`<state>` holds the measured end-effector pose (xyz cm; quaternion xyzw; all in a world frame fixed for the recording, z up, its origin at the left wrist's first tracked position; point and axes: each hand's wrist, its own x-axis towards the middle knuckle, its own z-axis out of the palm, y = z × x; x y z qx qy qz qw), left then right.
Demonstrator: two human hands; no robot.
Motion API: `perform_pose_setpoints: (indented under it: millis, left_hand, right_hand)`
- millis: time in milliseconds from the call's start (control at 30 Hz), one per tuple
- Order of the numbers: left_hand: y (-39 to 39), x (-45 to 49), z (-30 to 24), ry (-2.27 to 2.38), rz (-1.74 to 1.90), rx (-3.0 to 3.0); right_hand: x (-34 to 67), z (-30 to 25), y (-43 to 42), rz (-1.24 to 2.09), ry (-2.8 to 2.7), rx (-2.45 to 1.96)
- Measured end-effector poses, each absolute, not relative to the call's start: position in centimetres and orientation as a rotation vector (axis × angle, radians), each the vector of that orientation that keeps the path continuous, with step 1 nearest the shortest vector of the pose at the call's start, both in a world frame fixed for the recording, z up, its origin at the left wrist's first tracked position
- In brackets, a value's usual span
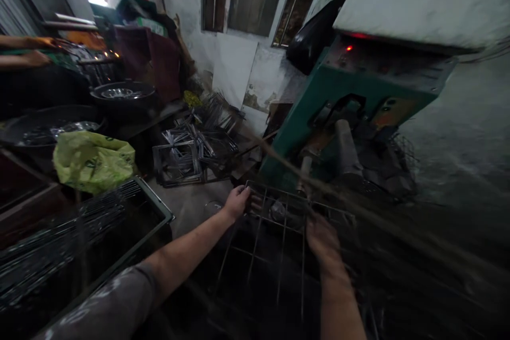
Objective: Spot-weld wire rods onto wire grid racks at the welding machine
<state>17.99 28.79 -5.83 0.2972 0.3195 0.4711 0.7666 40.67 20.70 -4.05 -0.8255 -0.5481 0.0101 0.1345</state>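
Note:
A wire rack of thin crossed metal rods spans the space between my two hands, low in front of me. My left hand is closed on the rack's far left corner, thumb on top. On the right, my right hand grips the rack near its far edge; its fingers are dark and partly blurred. Just beyond the rack's far edge stands a green machine with a thick metal cylinder and a lower rod close to the rack.
Square wire frames lie piled on the floor ahead. At left are a metal bin of rods, a yellow-green plastic bag and a dark basin. Another person's hands work near sparks at far left.

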Motion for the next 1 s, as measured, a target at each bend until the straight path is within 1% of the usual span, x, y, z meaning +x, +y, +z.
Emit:
perform_pose_setpoints:
  millis: [167, 433, 700, 800, 1000]
  left_hand:
    - [29.0, 18.0, -6.3, 0.738, 1.024, 0.671]
    - [28.6, 18.0, -4.9, 0.733, 1.008, 0.699]
    - [27.5, 20.3, -4.6, 0.704, 0.918, 0.752]
    - [27.5, 21.0, -4.5, 0.714, 0.890, 0.747]
    - [28.0, 22.6, -3.8, 0.719, 0.814, 0.804]
  right_hand:
    - [40.4, -3.5, 20.8, 0.084, -1.578, -2.447]
    - [39.6, -2.2, 20.5, 0.087, -1.593, -2.484]
    - [43.9, -4.8, 18.4, -0.102, -1.639, -2.359]
    - [44.9, -5.7, 17.9, -0.118, -1.632, -2.354]
    - [46.4, -4.8, 17.6, -0.097, -1.522, -2.441]
